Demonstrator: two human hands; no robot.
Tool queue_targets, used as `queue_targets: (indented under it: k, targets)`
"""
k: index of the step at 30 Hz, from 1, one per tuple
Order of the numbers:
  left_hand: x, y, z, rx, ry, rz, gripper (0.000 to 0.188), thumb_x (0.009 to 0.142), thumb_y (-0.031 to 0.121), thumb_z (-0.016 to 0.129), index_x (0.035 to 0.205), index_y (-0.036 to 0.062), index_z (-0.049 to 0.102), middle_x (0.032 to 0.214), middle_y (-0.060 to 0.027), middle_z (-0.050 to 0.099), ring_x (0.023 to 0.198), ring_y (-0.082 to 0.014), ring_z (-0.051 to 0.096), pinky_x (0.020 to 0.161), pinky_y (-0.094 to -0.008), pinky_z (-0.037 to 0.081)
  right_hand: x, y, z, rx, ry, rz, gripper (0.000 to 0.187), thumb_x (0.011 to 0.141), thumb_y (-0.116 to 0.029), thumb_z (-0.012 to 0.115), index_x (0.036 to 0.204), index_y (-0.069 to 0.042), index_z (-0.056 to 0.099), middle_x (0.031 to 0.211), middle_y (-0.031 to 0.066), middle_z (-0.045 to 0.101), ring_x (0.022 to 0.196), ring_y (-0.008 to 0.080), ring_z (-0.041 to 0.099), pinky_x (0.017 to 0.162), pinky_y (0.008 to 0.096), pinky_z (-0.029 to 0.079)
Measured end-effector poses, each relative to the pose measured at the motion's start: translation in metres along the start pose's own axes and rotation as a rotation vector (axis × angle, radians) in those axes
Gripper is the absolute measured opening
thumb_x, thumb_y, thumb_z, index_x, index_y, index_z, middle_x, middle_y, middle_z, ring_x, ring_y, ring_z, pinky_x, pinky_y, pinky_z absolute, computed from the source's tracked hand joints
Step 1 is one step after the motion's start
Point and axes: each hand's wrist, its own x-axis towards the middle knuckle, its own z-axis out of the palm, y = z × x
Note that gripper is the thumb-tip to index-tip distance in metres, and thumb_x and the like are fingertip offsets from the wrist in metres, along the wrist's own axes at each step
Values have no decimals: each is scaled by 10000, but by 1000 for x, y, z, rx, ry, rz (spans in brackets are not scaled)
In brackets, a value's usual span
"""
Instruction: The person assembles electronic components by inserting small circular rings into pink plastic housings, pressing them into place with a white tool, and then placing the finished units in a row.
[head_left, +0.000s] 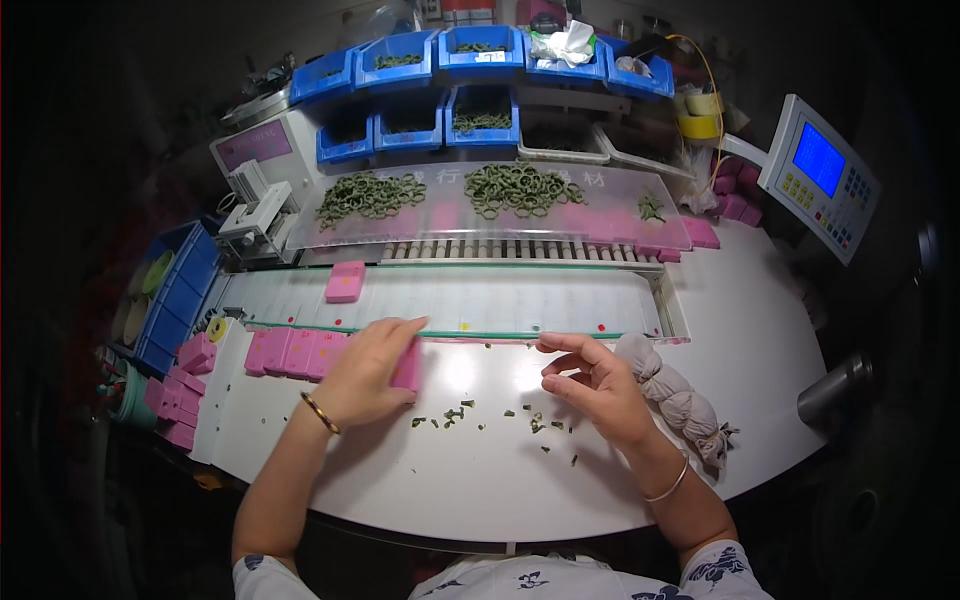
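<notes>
My left hand (pixel 370 375) is wrapped over a pink block (pixel 407 368) at the right end of a row, thumb at its near side and fingers beyond it. Most of that block hides under the hand. To its left, several more pink blocks (pixel 298 352) stand side by side along the conveyor's near edge. My right hand (pixel 595 388) hovers over the white table, thumb and fingers curved but apart, with nothing visible between them. Small dark green pieces (pixel 455 414) lie scattered on the tabletop between my hands.
One pink block (pixel 345 282) rests on the pale conveyor belt (pixel 500 300). Behind it, a clear shelf (pixel 440 225) bears piles of green rings (pixel 520 188), below blue bins (pixel 485 112). A rolled cloth (pixel 668 390) lies by my right wrist; a control panel (pixel 820 175) stands far right.
</notes>
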Motion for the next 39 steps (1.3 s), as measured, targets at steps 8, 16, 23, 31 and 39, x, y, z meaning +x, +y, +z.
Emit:
queue_targets:
  k: [8,16,23,31,39]
  targets:
    - [36,103,35,-521,288,624,915,642,4,769,1459,51,362,1289,-170,502,1183,-363,508,1025,-426,430,1,12,-23,390,-172,211,425,917,-120,668,1306,-19,529,1208,57,605,1015,110,597,820,248,481]
    - [54,105,65,-737,301,326,846,773,81,773,1491,32,328,1300,-176,535,1178,-310,568,1007,-395,462,1,-4,-22,36,24,-66,554,758,-25,790,1255,-48,545,1176,46,589,1049,139,588,869,291,481]
    - [50,91,57,-969,35,430,762,863,39,694,1508,21,288,1243,-143,609,1116,-195,624,978,-356,513,0,-22,-31,-334,-163,-343,538,728,-74,824,1225,-45,618,1174,75,631,1079,162,596,832,276,480]
    - [50,96,64,-1630,185,150,586,848,-24,701,1348,12,397,1316,-155,562,1174,-189,580,964,-319,517,0,-17,-19,209,68,-165,611,856,44,675,1411,22,421,1314,141,546,1212,194,535,983,326,510]
    - [55,93,76,-2099,222,-33,389,952,359,628,1166,39,566,1137,-91,624,1002,-187,614,873,-329,533,-7,-4,10,-353,-77,-506,304,744,-79,805,1032,-50,710,983,87,572,873,202,595,754,319,523]
